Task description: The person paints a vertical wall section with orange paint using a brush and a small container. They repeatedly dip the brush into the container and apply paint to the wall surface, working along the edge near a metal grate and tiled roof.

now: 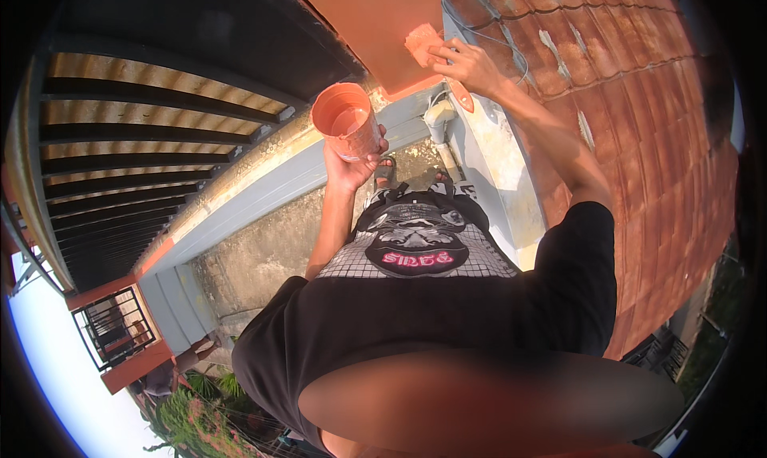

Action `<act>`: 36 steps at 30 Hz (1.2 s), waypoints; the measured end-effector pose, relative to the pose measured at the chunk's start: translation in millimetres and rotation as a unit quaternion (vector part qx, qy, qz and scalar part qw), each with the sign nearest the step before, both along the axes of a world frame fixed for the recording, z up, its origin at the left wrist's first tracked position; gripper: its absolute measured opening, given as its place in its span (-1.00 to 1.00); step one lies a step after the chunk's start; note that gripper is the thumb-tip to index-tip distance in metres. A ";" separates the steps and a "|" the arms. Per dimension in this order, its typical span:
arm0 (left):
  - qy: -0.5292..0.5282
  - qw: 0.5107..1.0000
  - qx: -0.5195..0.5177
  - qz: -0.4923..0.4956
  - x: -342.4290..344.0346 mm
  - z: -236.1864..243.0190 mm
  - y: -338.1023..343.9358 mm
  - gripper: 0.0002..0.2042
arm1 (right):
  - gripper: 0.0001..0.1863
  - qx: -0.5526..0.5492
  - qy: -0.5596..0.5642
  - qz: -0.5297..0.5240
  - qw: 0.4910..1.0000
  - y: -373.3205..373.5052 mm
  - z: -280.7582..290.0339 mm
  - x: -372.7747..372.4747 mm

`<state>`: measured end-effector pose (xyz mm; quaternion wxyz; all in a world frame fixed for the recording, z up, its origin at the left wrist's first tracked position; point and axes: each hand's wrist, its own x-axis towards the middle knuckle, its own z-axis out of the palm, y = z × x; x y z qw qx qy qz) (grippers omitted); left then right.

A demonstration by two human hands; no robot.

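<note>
My left hand (359,158) grips an orange plastic pot (339,118) with orange paint inside, below the dark overhang. My right hand (467,66) is closed on a wide brush (423,42) coated in orange paint, its handle hanging below my fingers. The brush is at the orange wall (383,18); whether its bristles touch it I cannot tell. The wall's lower edge meets a pale weathered ledge just below my right hand.
A red tiled roof (623,154) is on the right, with a loose grey cable (503,38). A pale pipe (439,126) stands by my sandalled feet on a stained concrete walkway (248,242). Dark slatted roofing (144,134) and a railed window (112,330) are at left.
</note>
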<state>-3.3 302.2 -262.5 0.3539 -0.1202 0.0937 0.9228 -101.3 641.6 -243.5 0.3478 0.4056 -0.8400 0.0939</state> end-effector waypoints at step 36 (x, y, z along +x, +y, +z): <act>0.000 0.998 0.001 -0.069 -5.5 -15.6 -406.2 -0.37 | -0.75 -0.015 -0.069 -0.106 0.992 -335.9 59.7 40.8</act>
